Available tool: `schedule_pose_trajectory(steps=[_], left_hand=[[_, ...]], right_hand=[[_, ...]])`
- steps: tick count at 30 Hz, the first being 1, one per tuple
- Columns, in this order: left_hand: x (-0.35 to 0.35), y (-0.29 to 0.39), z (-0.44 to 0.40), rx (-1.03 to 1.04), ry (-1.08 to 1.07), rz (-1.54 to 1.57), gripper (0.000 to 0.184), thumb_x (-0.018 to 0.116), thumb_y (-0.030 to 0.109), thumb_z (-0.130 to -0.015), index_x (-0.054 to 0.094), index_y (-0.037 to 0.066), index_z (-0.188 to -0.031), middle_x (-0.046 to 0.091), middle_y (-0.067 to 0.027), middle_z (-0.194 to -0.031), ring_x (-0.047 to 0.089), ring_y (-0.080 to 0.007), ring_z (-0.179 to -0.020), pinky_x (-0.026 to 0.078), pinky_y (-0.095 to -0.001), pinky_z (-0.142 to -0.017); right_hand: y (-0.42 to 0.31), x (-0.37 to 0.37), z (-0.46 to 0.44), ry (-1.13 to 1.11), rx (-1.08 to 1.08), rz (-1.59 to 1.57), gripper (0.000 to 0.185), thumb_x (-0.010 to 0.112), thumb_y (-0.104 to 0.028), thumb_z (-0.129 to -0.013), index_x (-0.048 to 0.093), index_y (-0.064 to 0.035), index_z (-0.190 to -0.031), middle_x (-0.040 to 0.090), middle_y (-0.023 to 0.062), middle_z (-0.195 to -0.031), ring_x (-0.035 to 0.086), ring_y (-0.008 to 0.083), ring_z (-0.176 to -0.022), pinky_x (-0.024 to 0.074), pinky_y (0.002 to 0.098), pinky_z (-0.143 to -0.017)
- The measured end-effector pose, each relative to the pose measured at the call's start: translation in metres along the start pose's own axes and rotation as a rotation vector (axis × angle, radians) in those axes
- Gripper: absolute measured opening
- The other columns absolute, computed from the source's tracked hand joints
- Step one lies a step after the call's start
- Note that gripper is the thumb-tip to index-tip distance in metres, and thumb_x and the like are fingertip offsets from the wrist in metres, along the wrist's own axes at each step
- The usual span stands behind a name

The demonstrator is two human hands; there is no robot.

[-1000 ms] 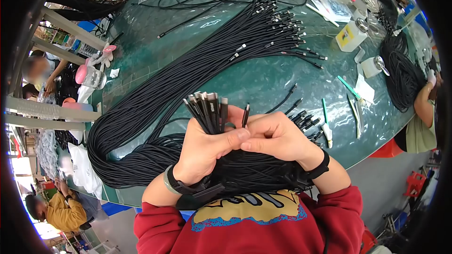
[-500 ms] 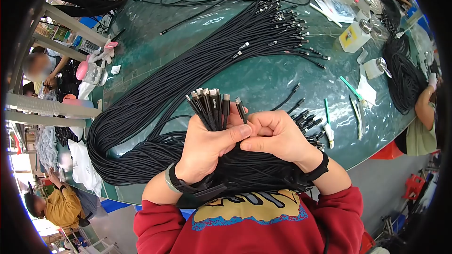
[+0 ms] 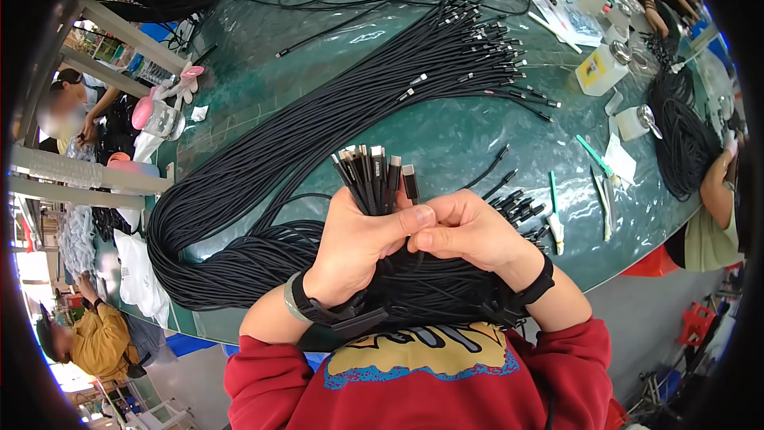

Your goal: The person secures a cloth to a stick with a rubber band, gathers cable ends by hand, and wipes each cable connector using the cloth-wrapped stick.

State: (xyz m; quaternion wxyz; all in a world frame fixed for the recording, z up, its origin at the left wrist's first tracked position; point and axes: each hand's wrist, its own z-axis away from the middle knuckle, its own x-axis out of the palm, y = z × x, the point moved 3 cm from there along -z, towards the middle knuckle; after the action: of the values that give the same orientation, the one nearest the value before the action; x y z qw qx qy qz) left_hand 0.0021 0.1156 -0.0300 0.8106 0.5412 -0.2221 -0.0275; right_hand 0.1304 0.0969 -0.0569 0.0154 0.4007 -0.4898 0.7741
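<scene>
My left hand (image 3: 362, 235) is closed round several black charging cables (image 3: 370, 179), their metal-tipped plugs fanned upward above the fist. One single cable plug (image 3: 410, 183) stands upright just right of that bunch. My right hand (image 3: 465, 227) pinches this cable below its plug, with thumb and fingers touching my left thumb. Behind the hands, a thick bundle of black cables (image 3: 318, 103) curves across the green table (image 3: 446, 147), its plug ends spread at the far right. More cable plugs (image 3: 517, 207) lie right of my right hand. Looped cable lengths pass under both wrists.
Bottles with metal caps (image 3: 601, 70) stand at the right. Nearby lie a green-handled brush (image 3: 555, 211), tweezers (image 3: 605, 203) and white paper (image 3: 619, 158). A pink-lidded jar (image 3: 157, 118) stands at the left. People sit at both sides, one in a yellow jacket (image 3: 103, 342).
The single plug on the right has turned more upright and shows its broad side. The cable bunch in my left hand has shifted slightly right. Another person's arm now reaches in at top right.
</scene>
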Motion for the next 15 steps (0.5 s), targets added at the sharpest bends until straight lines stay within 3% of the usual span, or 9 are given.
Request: schedule_pose_trajectory(steps=[3, 6, 8, 12, 15], left_hand=[[0.000, 0.001, -0.001, 0.016, 0.019, 0.093, 0.014, 0.058, 0.009, -0.079, 0.053, 0.000, -0.088, 0.048, 0.0021, -0.062, 0.036, -0.0023, -0.044, 0.027, -0.0174, -0.040], [-0.002, 0.000, -0.005, 0.028, -0.050, 0.269, 0.022, 0.048, 0.016, -0.085, 0.051, 0.000, -0.101, 0.055, -0.0031, -0.083, 0.040, -0.0041, -0.049, 0.032, -0.0188, -0.045], [0.001, -0.008, -0.006, 0.031, -0.051, 0.230, 0.025, 0.047, 0.019, -0.086, 0.050, 0.000, -0.103, 0.055, -0.0035, -0.087, 0.041, -0.0046, -0.052, 0.033, -0.0193, -0.048], [0.005, -0.019, -0.008, 0.041, -0.028, 0.140, 0.030, 0.044, 0.024, -0.088, 0.050, 0.001, -0.107, 0.055, -0.0046, -0.098, 0.044, -0.0063, -0.059, 0.037, -0.0206, -0.054], [0.006, -0.020, -0.009, 0.049, 0.010, 0.118, 0.031, 0.044, 0.025, -0.088, 0.049, 0.002, -0.108, 0.055, -0.0051, -0.101, 0.045, -0.0074, -0.062, 0.038, -0.0214, -0.057]], right_hand=[[0.000, -0.007, -0.002, 0.109, -0.114, -0.088, 0.009, 0.058, -0.008, -0.079, 0.058, 0.0009, -0.081, 0.057, 0.0007, -0.073, 0.038, 0.0013, -0.050, 0.0264, 0.0152, -0.043], [-0.002, -0.003, -0.004, 0.194, -0.228, -0.078, 0.008, 0.057, -0.007, -0.080, 0.058, 0.0007, -0.081, 0.058, 0.0016, -0.074, 0.042, 0.0019, -0.052, 0.0298, 0.0155, -0.046], [-0.005, 0.003, -0.005, 0.251, -0.338, 0.030, 0.008, 0.056, -0.007, -0.080, 0.058, 0.0005, -0.082, 0.059, 0.0028, -0.075, 0.047, 0.0029, -0.057, 0.0343, 0.0160, -0.050], [0.003, -0.003, -0.003, 0.277, -0.182, 0.310, 0.008, 0.056, -0.007, -0.080, 0.059, 0.0007, -0.080, 0.060, 0.0029, -0.075, 0.053, 0.0050, -0.067, 0.0385, 0.0173, -0.058], [0.008, -0.009, -0.005, 0.329, -0.241, 0.238, 0.008, 0.057, -0.007, -0.080, 0.059, 0.0011, -0.079, 0.060, 0.0030, -0.075, 0.054, 0.0062, -0.070, 0.0395, 0.0176, -0.059]])
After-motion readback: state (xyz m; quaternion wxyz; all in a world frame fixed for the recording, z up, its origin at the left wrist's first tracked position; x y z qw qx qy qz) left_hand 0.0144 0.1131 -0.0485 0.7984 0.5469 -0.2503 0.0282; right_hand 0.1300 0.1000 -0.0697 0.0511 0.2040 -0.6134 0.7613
